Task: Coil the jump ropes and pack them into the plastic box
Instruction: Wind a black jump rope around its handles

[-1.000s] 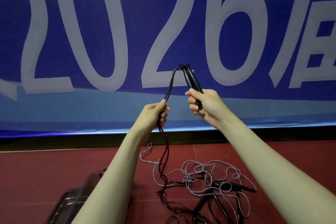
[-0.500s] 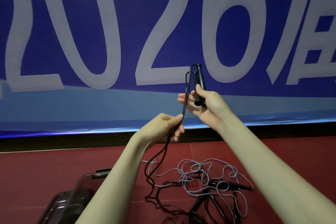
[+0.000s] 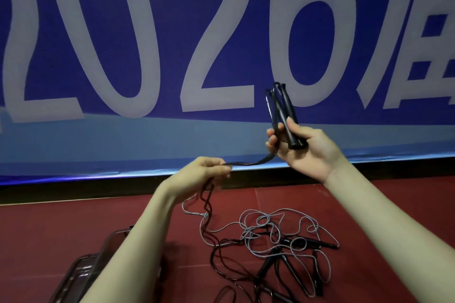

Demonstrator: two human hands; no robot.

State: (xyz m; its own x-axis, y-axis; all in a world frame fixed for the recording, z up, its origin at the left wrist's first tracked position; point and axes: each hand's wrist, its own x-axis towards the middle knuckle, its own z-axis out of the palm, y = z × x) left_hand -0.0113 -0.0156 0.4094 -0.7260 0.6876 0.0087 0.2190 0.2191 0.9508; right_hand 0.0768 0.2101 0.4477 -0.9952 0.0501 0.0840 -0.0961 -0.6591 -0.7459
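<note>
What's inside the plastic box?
The plastic box sits bottom left; its visible part shows only dark plastic, no rope. The left forearm covers the rest, so that part cannot be checked.

two hands, two jump ropes, one plastic box

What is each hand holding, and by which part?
Right hand grips the black jump rope's two handles; left hand pinches its doubled cord just below.
</note>
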